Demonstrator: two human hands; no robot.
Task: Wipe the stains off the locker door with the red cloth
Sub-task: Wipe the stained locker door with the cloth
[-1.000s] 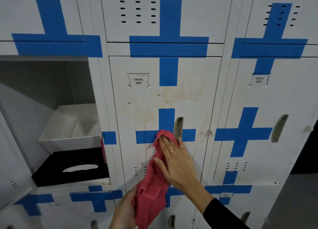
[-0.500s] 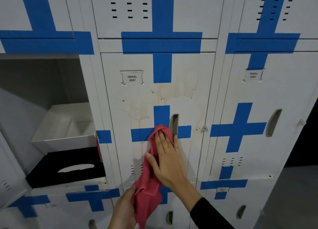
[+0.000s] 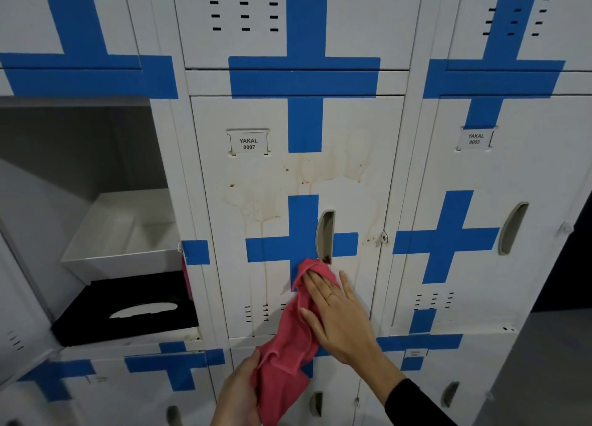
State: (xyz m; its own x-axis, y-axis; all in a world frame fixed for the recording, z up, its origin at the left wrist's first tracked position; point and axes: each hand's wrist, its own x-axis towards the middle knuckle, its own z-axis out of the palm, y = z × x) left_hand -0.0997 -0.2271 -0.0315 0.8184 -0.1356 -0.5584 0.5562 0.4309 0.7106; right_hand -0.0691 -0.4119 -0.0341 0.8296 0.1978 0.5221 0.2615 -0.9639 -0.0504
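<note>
Your right hand (image 3: pixel 339 316) lies flat, fingers straight, pressing the red cloth (image 3: pixel 288 339) on the locker door (image 3: pixel 358 201), low center of frame, just under the handle slot (image 3: pixel 325 236). Left hand (image 3: pixel 237 393) grips the cloth's hanging tail. Stains (image 3: pixel 288 182) sit higher, mid-frame. Risk: cloth bunches w/ a loose tail, so you smear drips instead of lifting them, or snag the slot.

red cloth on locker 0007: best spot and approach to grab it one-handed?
Probably the bunched middle of the red cloth, coming from the left side. The right hand lies flat over its upper right part, pressing it to the locker door, and the left hand grips the hanging tail from below. The folds between them stand proud of the door, giving fingers something to pinch.
</note>
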